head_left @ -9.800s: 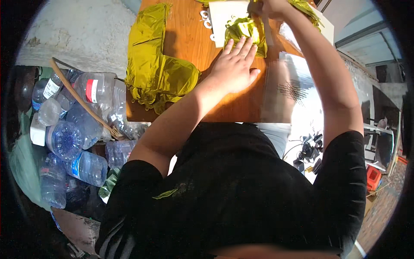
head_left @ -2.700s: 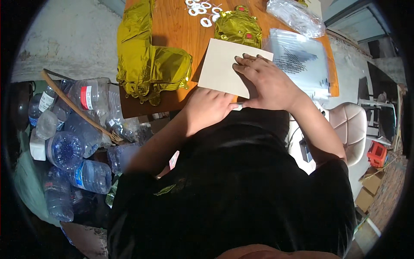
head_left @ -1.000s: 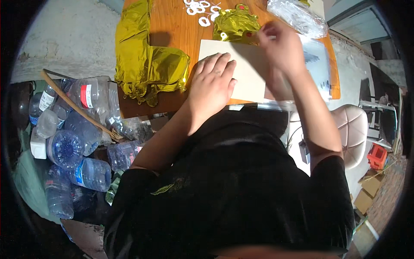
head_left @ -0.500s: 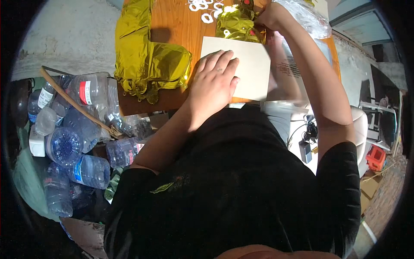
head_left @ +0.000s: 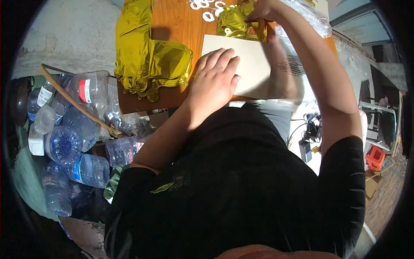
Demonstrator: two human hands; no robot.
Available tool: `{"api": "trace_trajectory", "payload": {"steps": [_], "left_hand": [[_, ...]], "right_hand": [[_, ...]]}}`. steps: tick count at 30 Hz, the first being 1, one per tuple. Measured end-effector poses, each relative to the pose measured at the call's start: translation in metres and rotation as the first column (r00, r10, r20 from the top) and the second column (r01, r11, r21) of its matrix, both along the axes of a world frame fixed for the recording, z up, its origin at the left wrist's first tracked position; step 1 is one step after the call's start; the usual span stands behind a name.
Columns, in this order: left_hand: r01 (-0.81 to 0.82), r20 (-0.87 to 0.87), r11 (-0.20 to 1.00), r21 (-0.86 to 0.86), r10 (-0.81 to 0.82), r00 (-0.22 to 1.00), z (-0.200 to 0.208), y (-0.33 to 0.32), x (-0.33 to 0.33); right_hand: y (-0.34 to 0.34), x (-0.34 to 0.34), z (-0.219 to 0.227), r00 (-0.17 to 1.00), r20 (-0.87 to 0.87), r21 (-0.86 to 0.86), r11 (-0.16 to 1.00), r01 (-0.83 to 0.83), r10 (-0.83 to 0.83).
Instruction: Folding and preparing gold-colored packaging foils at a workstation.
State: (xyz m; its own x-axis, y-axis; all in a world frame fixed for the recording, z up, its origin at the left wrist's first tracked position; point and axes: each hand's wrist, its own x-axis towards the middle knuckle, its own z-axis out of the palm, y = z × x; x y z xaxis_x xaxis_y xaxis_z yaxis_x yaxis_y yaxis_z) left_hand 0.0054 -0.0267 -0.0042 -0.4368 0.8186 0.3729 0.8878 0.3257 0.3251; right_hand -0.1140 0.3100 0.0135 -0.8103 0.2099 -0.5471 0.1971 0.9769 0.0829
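My left hand [head_left: 217, 73] lies flat, fingers stretched out, on a cream-coloured card [head_left: 250, 64] at the table's near edge. Just beyond the card is a folded piece of gold foil [head_left: 233, 26] with red spots, looking like a flat foil balloon. My right hand [head_left: 264, 9] is at the top of the view, its curled fingers pinching down on this foil; some fingertips are hidden. A larger flat gold foil balloon [head_left: 133, 47] hangs over the table's left side. To the card's right, a clear plastic sheet with print [head_left: 289, 64] shows blurred.
White ring-shaped pieces [head_left: 208, 16] lie on the wooden table [head_left: 177, 21]. Crumpled clear plastic [head_left: 308, 17] is at the far right. Several empty plastic bottles [head_left: 64, 144] and a wooden stick [head_left: 73, 101] crowd the left. A black power adapter [head_left: 305, 150] rests on a white seat.
My right hand has shifted slightly left and farther away over the gold foil, its elbow moving outward. My left hand keeps its place on the card.
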Motion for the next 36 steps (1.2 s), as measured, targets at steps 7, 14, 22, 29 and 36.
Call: {"api": "trace_trajectory", "payload": {"steps": [7, 14, 22, 29, 36], "left_hand": [[0.116, -0.008, 0.992, 0.053, -0.115, 0.993, -0.001, 0.022, -0.004], [0.04, -0.014, 0.999, 0.017, -0.04, 0.999, -0.005, 0.01, 0.0], [0.048, 0.009, 0.999, -0.005, -0.048, 0.999, -0.012, 0.006, -0.003], [0.084, -0.002, 0.996, -0.001, -0.084, 0.996, -0.007, 0.013, -0.003], [0.079, -0.024, 0.997, 0.016, -0.078, 0.997, -0.006, 0.013, -0.002]], "right_hand": [[0.106, 0.003, -0.068, 0.208, -0.359, 0.299, 0.323, -0.898, 0.91], [-0.015, 0.029, 0.027, 0.983, -0.136, -0.272, 0.959, 0.08, -0.12], [0.008, 0.013, 0.002, 0.998, 0.032, -0.257, 0.965, 0.058, -0.052], [0.033, 0.027, 0.004, 0.71, 0.163, 0.239, 0.671, -0.702, 0.685], [0.03, 0.054, -0.001, 0.987, 0.009, -0.377, 0.913, 0.154, -0.162]]}}
